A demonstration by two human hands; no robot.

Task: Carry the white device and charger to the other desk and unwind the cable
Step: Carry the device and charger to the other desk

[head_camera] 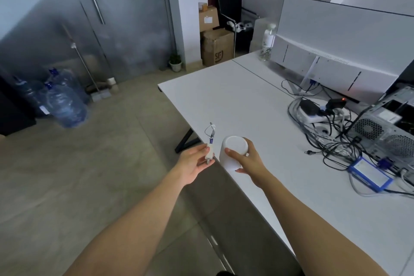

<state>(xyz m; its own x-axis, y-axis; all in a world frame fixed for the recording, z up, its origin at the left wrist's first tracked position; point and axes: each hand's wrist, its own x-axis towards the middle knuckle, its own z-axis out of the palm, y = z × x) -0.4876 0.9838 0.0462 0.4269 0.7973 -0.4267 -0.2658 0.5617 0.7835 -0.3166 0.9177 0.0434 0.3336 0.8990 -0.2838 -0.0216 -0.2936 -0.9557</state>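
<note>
**Device and charger held at the desk's near edge**

Tangled cables [331, 139], an open computer case [385, 127] and a monitor [336, 51] crowd the white desk [224, 101]; water jugs [62, 103] stand on the tiled floor. The right hand [248, 159] wraps the white device [233, 152], tilted, over the edge. The left hand [192, 163] pinches the charger [53, 149], its coiled cable [210, 130] pointing away.

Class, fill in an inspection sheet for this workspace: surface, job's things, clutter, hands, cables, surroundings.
Surface: white desk, near part bare.
Job's things: white device in the right hand; charger in the left hand, its cable coiled.
Clutter: monitor, open computer case, blue box, bottle.
Hands: both closed on their items.
Cables: tangle around the power strip.
Surroundings: water jugs, cardboard boxes, potted plant.
</note>
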